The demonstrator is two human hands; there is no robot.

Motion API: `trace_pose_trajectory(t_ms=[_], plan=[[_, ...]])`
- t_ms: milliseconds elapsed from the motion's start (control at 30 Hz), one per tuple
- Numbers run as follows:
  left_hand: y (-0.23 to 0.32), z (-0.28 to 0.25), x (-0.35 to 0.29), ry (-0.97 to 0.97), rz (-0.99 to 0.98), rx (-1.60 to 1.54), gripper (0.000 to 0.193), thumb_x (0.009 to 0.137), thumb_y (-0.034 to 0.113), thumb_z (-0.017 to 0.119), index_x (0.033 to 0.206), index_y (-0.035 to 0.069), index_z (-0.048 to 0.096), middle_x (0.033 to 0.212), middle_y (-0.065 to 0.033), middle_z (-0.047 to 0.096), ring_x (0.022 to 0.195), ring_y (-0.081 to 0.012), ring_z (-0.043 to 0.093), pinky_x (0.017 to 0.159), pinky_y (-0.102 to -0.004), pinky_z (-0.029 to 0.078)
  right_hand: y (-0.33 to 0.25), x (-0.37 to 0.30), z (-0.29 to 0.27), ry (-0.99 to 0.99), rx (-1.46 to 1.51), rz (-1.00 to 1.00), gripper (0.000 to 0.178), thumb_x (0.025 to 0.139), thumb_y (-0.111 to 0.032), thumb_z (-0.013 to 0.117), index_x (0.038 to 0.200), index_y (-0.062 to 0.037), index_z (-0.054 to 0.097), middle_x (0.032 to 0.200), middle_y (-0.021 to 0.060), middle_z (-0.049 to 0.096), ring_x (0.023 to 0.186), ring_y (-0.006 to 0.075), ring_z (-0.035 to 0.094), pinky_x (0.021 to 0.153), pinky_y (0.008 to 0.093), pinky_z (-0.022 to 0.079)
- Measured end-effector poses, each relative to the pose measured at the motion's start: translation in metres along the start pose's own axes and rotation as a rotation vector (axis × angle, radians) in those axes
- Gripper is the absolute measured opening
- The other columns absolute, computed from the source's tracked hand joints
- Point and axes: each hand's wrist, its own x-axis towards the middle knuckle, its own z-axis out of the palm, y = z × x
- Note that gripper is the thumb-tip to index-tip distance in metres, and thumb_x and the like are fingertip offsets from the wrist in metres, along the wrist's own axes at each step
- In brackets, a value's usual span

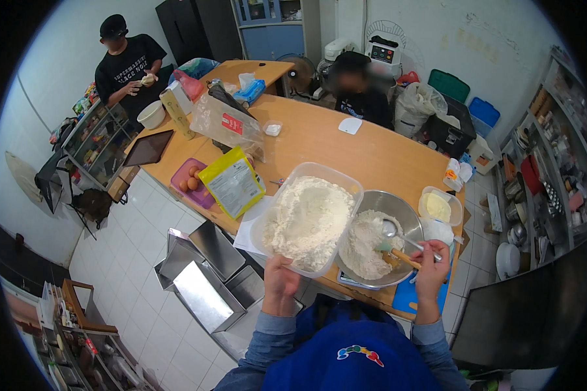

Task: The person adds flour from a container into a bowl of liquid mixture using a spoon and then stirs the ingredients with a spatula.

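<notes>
My left hand (pixel 281 279) grips the near edge of a clear plastic container (pixel 355 189) of white flour (pixel 310 218), its fingers partly hidden under the rim. To its right, a steel mixing bowl (pixel 407 210) holds more flour and some yellowish stuff. My right hand (pixel 430 274) is closed round the handle of a metal ladle (pixel 389 228), whose round head lies over the flour in the bowl. A spatula (pixel 404 259) with a wooden handle and pale green blade also leans in the bowl, its handle end by my right fingers; whether they touch it I cannot tell.
Brown eggs (pixel 190 181) in a pink tray, a yellow-and-white pouch (pixel 233 182) and a plastic bag (pixel 228 124) stand left. A tub of pale yellow powder (pixel 437 207) sits right. Metal baking tins (pixel 202 296) are lower left. Two people (pixel 132 62) (pixel 362 91) are beyond the table.
</notes>
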Motion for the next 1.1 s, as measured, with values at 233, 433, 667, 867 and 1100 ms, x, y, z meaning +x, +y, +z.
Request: trace_pose_trajectory(t_ms=[233,433,667,867,1100], plan=[[0.002,-0.003,0.001,0.001,0.031,-0.056,0.067,0.062,-0.004,0.040,0.128,-0.003,0.027,0.125,-0.0184,0.040,0.116,-0.0336,0.041,0.098,-0.0452,0.034,0.008,-0.001,0.001,0.032,0.000,0.011,0.009,0.087,-0.007,0.047,0.093,0.0003,0.045,0.086,0.0112,0.056,0.059,0.0118,0.055,0.054,0.0250,0.051],[0.002,-0.004,0.002,-0.001,0.024,-0.037,0.066,0.062,-0.005,0.039,0.127,-0.003,0.027,0.125,-0.0180,0.041,0.115,-0.0336,0.041,0.098,-0.0459,0.033,0.005,0.004,0.000,0.106,0.087,0.133,0.010,0.086,-0.005,0.048,0.093,0.0000,0.045,0.085,0.0125,0.057,0.059,0.0125,0.056,0.052,0.0244,0.052],[0.002,-0.005,0.002,0.001,0.023,-0.057,0.067,0.062,-0.005,0.039,0.127,-0.002,0.027,0.125,-0.0178,0.040,0.115,-0.0336,0.041,0.098,-0.0460,0.033,0.004,0.008,-0.006,0.129,0.277,0.211,0.009,0.085,-0.004,0.050,0.093,-0.0030,0.046,0.084,0.0129,0.059,0.058,0.0127,0.057,0.051,0.0239,0.052],[0.003,-0.005,0.002,-0.008,0.002,-0.057,0.067,0.062,-0.006,0.039,0.128,-0.002,0.027,0.125,-0.0180,0.040,0.116,-0.0336,0.041,0.098,-0.0458,0.034,0.004,0.008,-0.008,0.122,0.301,0.211,0.010,0.085,-0.005,0.051,0.093,-0.0035,0.046,0.084,0.0128,0.059,0.058,0.0126,0.057,0.051,0.0235,0.052],[0.002,-0.005,0.001,-0.005,0.018,-0.049,0.068,0.061,-0.006,0.039,0.128,-0.002,0.026,0.126,-0.0177,0.039,0.116,-0.0334,0.041,0.098,-0.0454,0.034,0.001,0.007,-0.008,0.107,0.314,0.205,0.009,0.085,-0.005,0.050,0.093,-0.0034,0.046,0.084,0.0128,0.059,0.058,0.0125,0.057,0.051,0.0235,0.052]])
